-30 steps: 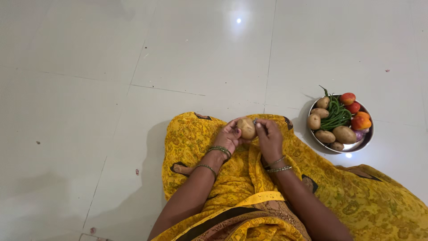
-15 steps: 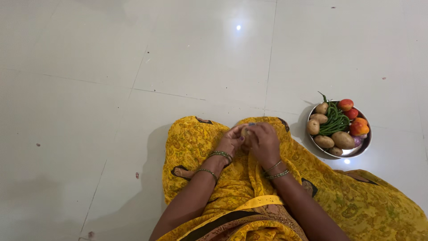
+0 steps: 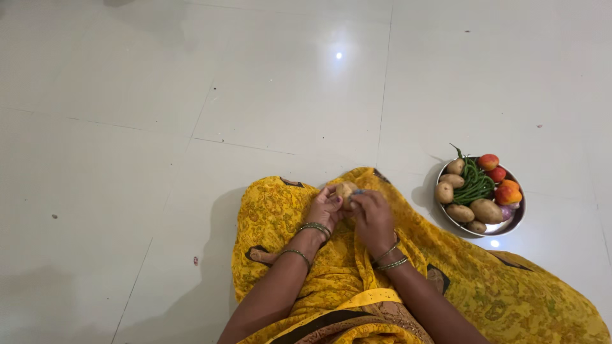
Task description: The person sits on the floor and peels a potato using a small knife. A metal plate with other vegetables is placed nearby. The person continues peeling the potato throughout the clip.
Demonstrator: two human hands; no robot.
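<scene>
Mid-frame, left hand [image 3: 325, 207] gripping a potato [image 3: 345, 189]; right hand [image 3: 373, 216] closed on a small peeler, apparently peeling; turning potato likely next.

Figure: My two bare arms over a yellow patterned garment, seen from my head camera.

My left hand [image 3: 325, 207] and right hand [image 3: 373, 220] are ungloved and sleeveless to the frame edge. I wear metal bangles [image 3: 314, 227] on both wrists, two bands apiece. The yellow garment [image 3: 446, 280] carries a fine printed motif with scattered dark patches, and a dark brown band crosses its lower folds.
</scene>
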